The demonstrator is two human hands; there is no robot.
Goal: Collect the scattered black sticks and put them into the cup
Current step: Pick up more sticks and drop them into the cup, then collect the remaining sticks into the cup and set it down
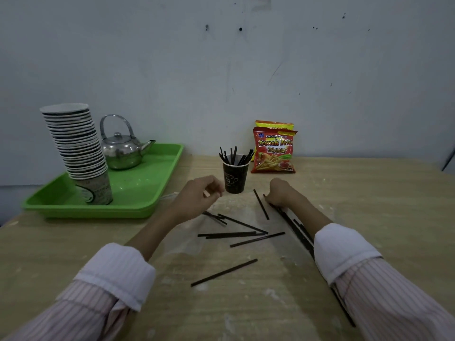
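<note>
A black paper cup [234, 177] stands at the table's middle with several black sticks [235, 156] upright in it. More black sticks [242, 233] lie scattered on the wooden table in front of it, one alone nearer to me [224, 272]. My left hand [200, 194] hovers just left of the cup, fingers loosely curled, holding nothing that I can see. My right hand [279, 191] rests on the table right of the cup, its fingers curled round the ends of several sticks [294, 226] that run back under my forearm.
A green tray [147, 183] at the left holds a tall stack of paper cups [78, 148] and a metal kettle [121, 148]. Two snack bags [274, 151] lean on the wall behind the cup. The table's left edge runs near the tray.
</note>
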